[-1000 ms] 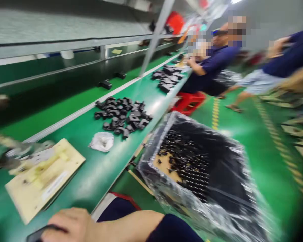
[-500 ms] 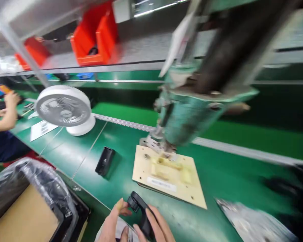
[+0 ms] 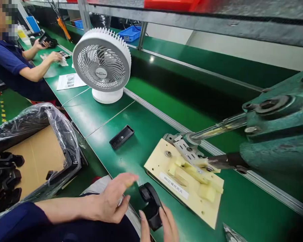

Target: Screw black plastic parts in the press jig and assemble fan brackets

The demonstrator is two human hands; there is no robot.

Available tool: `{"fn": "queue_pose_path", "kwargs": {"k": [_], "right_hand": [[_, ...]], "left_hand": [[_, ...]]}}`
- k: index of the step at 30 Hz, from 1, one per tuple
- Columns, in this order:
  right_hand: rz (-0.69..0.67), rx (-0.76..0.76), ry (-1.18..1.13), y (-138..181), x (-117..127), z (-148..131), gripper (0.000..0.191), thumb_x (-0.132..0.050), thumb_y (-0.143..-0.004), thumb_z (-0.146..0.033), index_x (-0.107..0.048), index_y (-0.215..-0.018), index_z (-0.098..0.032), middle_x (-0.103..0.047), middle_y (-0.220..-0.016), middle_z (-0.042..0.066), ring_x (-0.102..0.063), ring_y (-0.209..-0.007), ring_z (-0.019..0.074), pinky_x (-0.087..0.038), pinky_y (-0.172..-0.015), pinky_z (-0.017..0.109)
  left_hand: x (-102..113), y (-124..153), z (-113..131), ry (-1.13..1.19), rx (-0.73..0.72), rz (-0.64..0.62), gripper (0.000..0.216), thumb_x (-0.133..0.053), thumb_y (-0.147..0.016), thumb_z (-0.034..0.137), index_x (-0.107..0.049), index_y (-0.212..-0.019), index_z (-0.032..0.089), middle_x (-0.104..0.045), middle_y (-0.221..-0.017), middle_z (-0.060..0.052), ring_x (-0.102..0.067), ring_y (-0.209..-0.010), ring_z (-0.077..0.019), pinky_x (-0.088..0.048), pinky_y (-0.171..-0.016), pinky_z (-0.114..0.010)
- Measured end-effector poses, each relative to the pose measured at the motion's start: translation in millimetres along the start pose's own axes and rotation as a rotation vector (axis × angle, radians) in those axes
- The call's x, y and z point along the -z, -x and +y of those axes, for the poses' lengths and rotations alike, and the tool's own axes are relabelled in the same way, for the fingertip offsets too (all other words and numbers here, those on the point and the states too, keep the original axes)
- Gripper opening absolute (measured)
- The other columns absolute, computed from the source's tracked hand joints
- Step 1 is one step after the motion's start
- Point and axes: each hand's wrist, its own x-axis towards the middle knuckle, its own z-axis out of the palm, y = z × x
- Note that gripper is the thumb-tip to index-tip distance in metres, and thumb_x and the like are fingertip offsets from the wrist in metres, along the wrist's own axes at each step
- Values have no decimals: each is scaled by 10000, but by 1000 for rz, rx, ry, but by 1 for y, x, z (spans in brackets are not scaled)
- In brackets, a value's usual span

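Note:
My right hand (image 3: pixel 164 225) grips a black curved plastic part (image 3: pixel 154 205), shaped like a phone handset, near the front edge of the green bench. Just left of the part is my left hand (image 3: pixel 113 198), fingers apart and not touching it. A small shiny spot shows by its fingers, too small to name. Beyond my hands lies a cream fixture plate (image 3: pixel 154 164) with a white label and raised yellow blocks. Over the plate's far side reaches the metal end of a green machine (image 3: pixel 277 148). A black rectangular plastic shell (image 3: pixel 121 137) rests on the bench left of the plate.
A white fan (image 3: pixel 102 67) stands on the bench, with a printed sheet (image 3: pixel 70 81) beside it. A plastic-lined bin (image 3: pixel 75 148) at lower left holds cardboard and several black parts. A co-worker (image 3: pixel 12 64) sits at far left. A shelf (image 3: pixel 217 28) crosses above; a clear bag (image 3: pixel 232 233) lies lower right.
My view has swung left and down, bringing the bin's black parts and the co-worker into sight. My left hand has drawn away from the black part, which stays in my right hand.

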Motion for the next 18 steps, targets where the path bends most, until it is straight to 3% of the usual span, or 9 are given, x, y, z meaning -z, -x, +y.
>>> {"fn": "queue_pose_path", "kwargs": {"k": [3, 6, 9, 12, 15, 18], "right_hand": [[30, 32, 14, -9, -3, -6, 395, -738, -789, -243, -637, -1157, -141, -694, -1036, 132, -702, -803, 240, -587, -702, 341], [41, 61, 16, -17, -2, -9, 401, -732, -797, -277, -634, -1152, -117, -696, -1026, 141, -701, -813, 229, -590, -727, 331], [18, 63, 0, -19, -3, -10, 382, -726, -802, -297, -645, -1123, -106, -702, -1007, 140, -701, -807, 220, -588, -737, 316], [40, 37, -4, -17, -6, -11, 349, -725, -803, -289, -661, -1099, -117, -707, -992, 129, -703, -795, 218, -582, -729, 308], [48, 20, -7, -16, -5, -12, 364, -732, -793, -249, -656, -1124, -117, -703, -1007, 133, -705, -798, 235, -585, -720, 323], [-30, 6, -33, -17, 1, -13, 396, -731, -787, -210, -642, -1162, -122, -696, -1033, 141, -708, -805, 255, -593, -707, 341]], "left_hand": [[-1, 1, 1, 18, 12, -106, 664, -415, -854, 43, -189, -1472, 131, -550, -1310, -189, -506, -1272, -237, -468, -1052, -400], [-1, 2, -1, -39, 130, -26, 663, -411, -853, 43, -196, -1472, 145, -542, -1319, -183, -510, -1266, -235, -478, -1041, -394], [0, -1, -5, -46, -7, 18, 685, -393, -823, 10, -190, -1469, 115, -486, -1366, -209, -446, -1321, -263, -462, -1050, -460], [1, -4, -7, -40, -161, -73, 715, -386, -806, -5, -158, -1474, 111, -500, -1358, -206, -434, -1330, -267, -456, -1051, -492], [1, -2, -3, -60, 48, -181, 724, -383, -822, 10, -115, -1481, 141, -582, -1274, -162, -543, -1223, -221, -501, -1012, -420], [2, 1, 1, -78, 290, -172, 721, -374, -821, 13, -113, -1479, 150, -597, -1249, -151, -566, -1191, -207, -515, -991, -384]]}}
